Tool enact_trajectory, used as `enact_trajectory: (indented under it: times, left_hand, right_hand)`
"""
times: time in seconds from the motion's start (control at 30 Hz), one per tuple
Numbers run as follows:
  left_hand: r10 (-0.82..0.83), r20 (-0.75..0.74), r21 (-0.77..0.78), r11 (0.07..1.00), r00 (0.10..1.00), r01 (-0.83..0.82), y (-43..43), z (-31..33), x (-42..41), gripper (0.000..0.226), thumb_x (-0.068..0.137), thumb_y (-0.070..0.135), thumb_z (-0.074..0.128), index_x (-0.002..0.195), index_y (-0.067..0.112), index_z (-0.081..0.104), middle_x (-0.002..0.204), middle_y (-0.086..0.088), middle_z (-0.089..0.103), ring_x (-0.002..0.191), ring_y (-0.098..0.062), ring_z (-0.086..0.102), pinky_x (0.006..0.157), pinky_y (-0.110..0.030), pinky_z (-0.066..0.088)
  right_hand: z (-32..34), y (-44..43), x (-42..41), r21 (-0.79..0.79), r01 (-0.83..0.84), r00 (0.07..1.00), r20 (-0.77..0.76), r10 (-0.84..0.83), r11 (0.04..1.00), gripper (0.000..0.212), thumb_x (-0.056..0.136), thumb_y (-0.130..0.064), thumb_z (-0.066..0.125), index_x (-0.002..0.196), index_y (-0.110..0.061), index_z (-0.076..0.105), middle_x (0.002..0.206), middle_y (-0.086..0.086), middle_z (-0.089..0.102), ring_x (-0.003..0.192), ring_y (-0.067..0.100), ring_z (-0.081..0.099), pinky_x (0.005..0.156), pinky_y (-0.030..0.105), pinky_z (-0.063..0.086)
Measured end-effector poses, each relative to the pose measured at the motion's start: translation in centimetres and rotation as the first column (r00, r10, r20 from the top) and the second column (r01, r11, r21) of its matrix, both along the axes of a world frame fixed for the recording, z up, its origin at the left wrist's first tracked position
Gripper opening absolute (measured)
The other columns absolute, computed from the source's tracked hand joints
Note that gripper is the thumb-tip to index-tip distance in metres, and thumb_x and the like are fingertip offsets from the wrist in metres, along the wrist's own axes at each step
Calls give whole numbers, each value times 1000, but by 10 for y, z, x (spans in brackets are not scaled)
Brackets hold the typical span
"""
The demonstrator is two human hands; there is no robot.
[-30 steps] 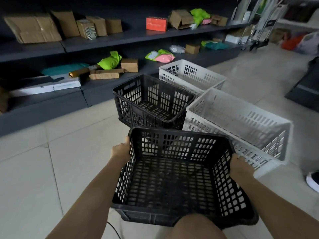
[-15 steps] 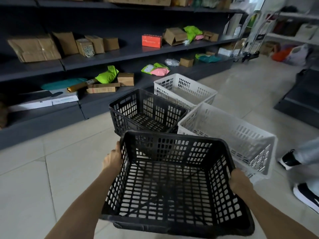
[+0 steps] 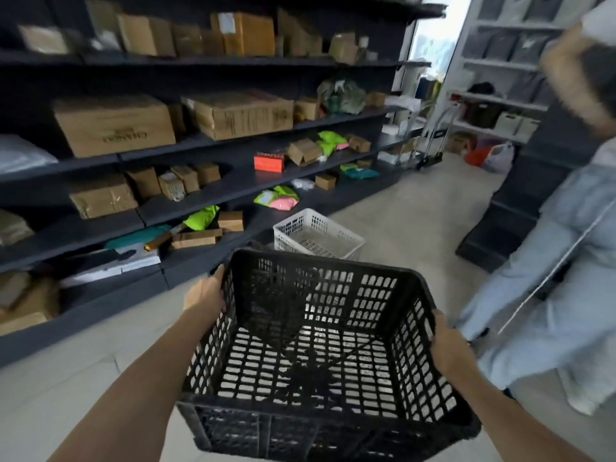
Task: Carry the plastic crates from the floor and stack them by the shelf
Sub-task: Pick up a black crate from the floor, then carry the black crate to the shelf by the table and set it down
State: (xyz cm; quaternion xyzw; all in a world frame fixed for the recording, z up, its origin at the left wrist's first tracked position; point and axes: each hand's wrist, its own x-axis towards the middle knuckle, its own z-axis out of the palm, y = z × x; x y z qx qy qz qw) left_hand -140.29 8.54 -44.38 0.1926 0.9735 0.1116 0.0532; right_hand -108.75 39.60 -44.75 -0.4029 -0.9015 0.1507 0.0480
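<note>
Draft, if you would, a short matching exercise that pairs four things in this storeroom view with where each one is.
Things:
1 black crate
2 white crate
3 red box
4 pink packet

Places:
A on the floor beside the shelf
B on a shelf board, next to an open cardboard box
C held between left hand and right hand
D one board lower than the red box

Pairs: 1-C, 2-A, 3-B, 4-D

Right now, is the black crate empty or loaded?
Empty: the black crate shows only its bare slotted bottom; left hand and right hand grip its sides.
</note>
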Motion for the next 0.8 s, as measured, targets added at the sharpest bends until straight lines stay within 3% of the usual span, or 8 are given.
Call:
enact_trajectory:
  times: [0.2,0.37,0.43,0.53,0.63,0.7,0.8]
  left_hand:
    - [-54,-44,103,993,998,58,-32,144,61,70,82,10,61,146,20,33,119,-19,63,108,-38,61,84,-45,54]
    - [-159,-74,103,981,985,166,-57,231,111,66,78,13,66,137,15,38,107,-18,66,101,-38,63,76,-43,54]
    - [-205,-115,110,970,972,217,-67,255,130,63,78,10,65,136,13,39,104,-19,67,99,-38,65,74,-42,54]
    - [-297,-137,141,938,945,315,-82,283,160,57,76,2,63,126,1,37,91,-23,67,88,-40,66,71,-47,56]
    - [-347,-155,168,914,925,371,-98,309,195,57,76,0,63,124,-1,32,86,-21,66,81,-39,66,63,-44,52]
    - [-396,-142,220,881,907,418,-110,328,223,59,75,3,66,125,0,35,90,-22,67,85,-40,66,65,-44,51]
    - [-460,-113,306,827,881,471,-123,356,269,63,71,4,71,126,3,42,106,-23,66,101,-40,63,69,-31,42]
  right_hand:
    - [156,-35,72,-17,99,987,-126,-100,995,46,91,-5,42,134,-16,32,100,23,64,88,36,62,82,44,51]
    - [253,-82,141,-37,175,969,-169,-179,984,52,84,-4,54,133,-12,39,106,20,64,97,34,60,75,34,45]
    - [279,-103,170,-44,194,963,-185,-199,980,50,84,-2,55,131,-10,42,103,17,65,93,31,60,72,31,40]
    - [304,-135,219,-32,257,944,-204,-259,966,48,82,-5,58,128,-11,44,99,18,65,89,31,62,73,33,44]
    - [332,-167,272,-46,329,911,-246,-330,943,45,82,-8,60,124,-16,46,87,14,63,74,28,61,69,33,48]
    - [348,-187,310,-53,383,884,-268,-383,922,43,81,-9,61,120,-19,49,84,13,64,71,28,63,70,36,54]
    - [366,-221,374,-25,459,840,-311,-444,888,38,82,-14,64,117,-20,53,83,14,68,73,31,66,73,41,56]
